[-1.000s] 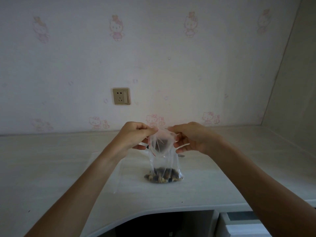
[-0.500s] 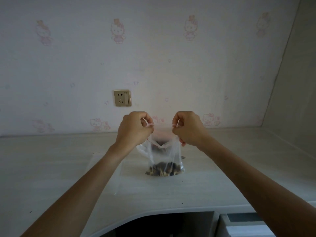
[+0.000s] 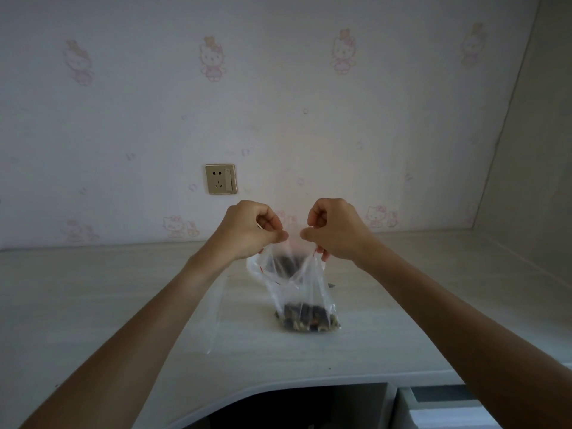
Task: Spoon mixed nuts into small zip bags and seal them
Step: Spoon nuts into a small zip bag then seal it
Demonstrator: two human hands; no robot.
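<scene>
Item: one small clear zip bag (image 3: 305,286), standing upright at the centre of the frame on a pale wood-grain desk (image 3: 93,305), its bottom resting on the surface and its top edge lifted. Contents: a shallow layer of mixed nuts (image 3: 306,318), dark and tan pieces, settled across the bag's base just right of centre. A thin red line shows along the bag's mouth, which sags in a loose curve between the two hands; whether the strip is pressed closed anywhere cannot be told. Left hand (image 3: 250,232): fingers curled into a near fist, thumb and forefinger pinching the left end of the bag's top edge, just left of centre. Right hand (image 3: 335,230): likewise curled, thumb and forefinger pinching the right end of the same edge. The two hands sit close together, thumb tips nearly meeting above the bag, both forearms reaching in from the lower corners of the frame. Also present: a flat sheet of clear plastic (image 3: 216,317) lying on the desk left of the bag, partly under the left forearm; a beige wall socket (image 3: 221,179) above the hands, left of centre; pale wallpaper (image 3: 309,103) with pink cartoon-cat figures filling the upper frame; a drawer front (image 3: 442,410) at lower right beneath the desk edge.
</scene>
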